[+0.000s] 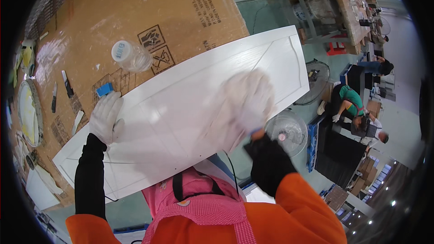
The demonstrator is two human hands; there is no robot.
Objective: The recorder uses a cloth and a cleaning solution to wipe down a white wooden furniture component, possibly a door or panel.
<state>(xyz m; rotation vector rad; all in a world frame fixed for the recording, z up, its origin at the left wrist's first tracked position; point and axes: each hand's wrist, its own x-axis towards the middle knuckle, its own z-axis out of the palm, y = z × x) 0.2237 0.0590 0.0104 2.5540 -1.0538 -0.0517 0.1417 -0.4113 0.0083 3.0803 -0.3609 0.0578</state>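
Observation:
A long white cabinet door panel [181, 108] lies across a cardboard-covered workbench [149, 4]. My left hand [106, 116], in a white glove, rests flat on the panel's left edge, fingers together, beside a small blue block [104, 89]. My right hand [246, 101], also in a white glove, is blurred with motion over the panel's right half; whether it holds anything I cannot tell. I wear black sleeves, orange upper sleeves and a pink apron.
A clear plastic jar with a white lid [131, 55] stands on the cardboard behind the panel. A round tin of pale paste [30, 113] and scrapers lie at the left. Two floor fans [288, 131] stand at the right; other people work beyond.

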